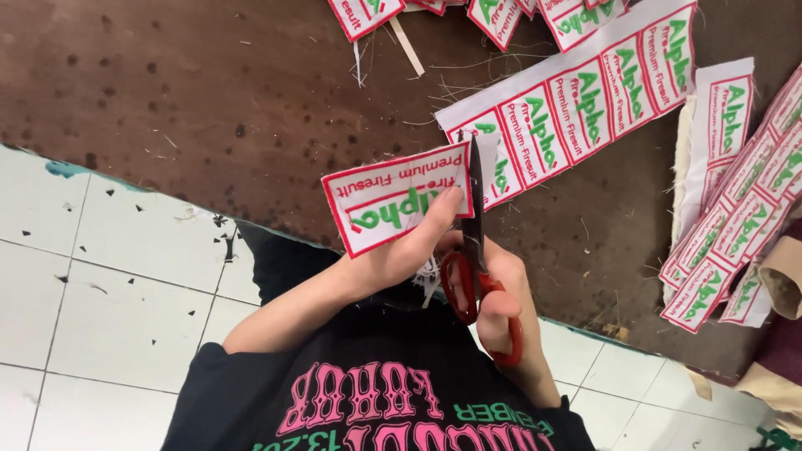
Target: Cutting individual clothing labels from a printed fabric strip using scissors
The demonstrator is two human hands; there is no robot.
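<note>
Over the near edge of the brown desk [209,92], the left hand [401,255] pinches a thin, floppy white label patch [393,196] by its near edge, while the right hand [501,296], closed through red-handled scissors [474,250], cuts it from the light, limp strip [576,100].

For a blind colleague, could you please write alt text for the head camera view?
A person's left hand holds a white patch with red border while the right hand cuts along its edge with red-handled scissors. More patch strips lie on a brown table.
</note>
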